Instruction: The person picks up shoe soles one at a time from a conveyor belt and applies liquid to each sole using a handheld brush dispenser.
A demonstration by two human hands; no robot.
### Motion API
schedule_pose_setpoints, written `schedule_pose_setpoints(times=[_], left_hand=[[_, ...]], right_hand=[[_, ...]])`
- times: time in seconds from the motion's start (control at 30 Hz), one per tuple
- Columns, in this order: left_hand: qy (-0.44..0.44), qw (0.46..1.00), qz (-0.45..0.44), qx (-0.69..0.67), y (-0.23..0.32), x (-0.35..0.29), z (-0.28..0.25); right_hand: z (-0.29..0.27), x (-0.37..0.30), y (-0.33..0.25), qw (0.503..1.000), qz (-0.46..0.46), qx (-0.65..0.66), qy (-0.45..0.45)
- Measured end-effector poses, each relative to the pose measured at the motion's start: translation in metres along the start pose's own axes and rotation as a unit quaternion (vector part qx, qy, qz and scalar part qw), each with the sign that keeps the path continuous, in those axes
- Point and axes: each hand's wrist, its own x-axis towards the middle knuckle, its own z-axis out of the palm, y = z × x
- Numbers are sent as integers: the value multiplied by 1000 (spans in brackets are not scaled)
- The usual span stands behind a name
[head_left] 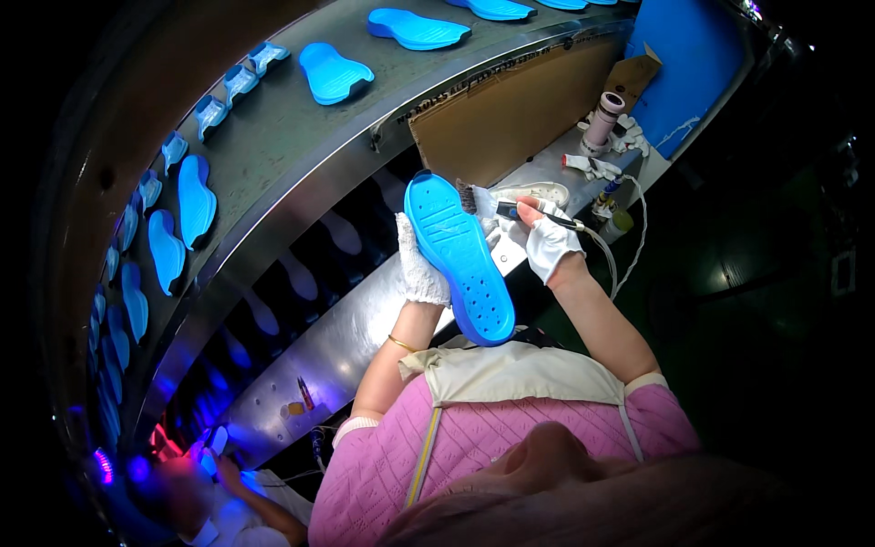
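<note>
Sole (458,264) partly over left hand (421,272), apparently

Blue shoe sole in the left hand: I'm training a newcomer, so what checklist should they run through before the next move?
1. Blue sole held: ok, the gloved left hand grips its left edge.
2. Holed, grooved face visible: ok, turned toward the camera.
3. Brush in hand: ok, the right hand holds it, bristles pointing at the sole's upper part.
4. Bristles touching the sole: cannot tell, they are right by its edge.
5. Right fingers covered: not ok, if full cover is wanted; bare fingers show beyond the glove.
6. Sole's underside: cannot tell, it faces away.
</note>
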Motion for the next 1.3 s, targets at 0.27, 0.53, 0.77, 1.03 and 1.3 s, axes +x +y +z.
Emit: schedule_pose_setpoints(times=[0.27, 0.53, 0.77, 1.03, 1.3], left_hand=[[-23, 997, 51, 52, 0, 2, 0], [-179, 983, 27, 41, 5, 25, -26], [-159, 984, 72, -23, 4, 24, -3], [-7, 994, 80, 81, -17, 18, 6], [87, 987, 101, 89, -7, 19, 7]], right_hand=[[3, -1, -4, 921, -207, -246, -221], [36, 25, -3, 930, -189, -304, -78], [27, 43, 3, 876, -280, -371, -128], [33, 37, -2, 907, -271, -311, -89], [28, 46, 19, 961, -163, -127, -182]])
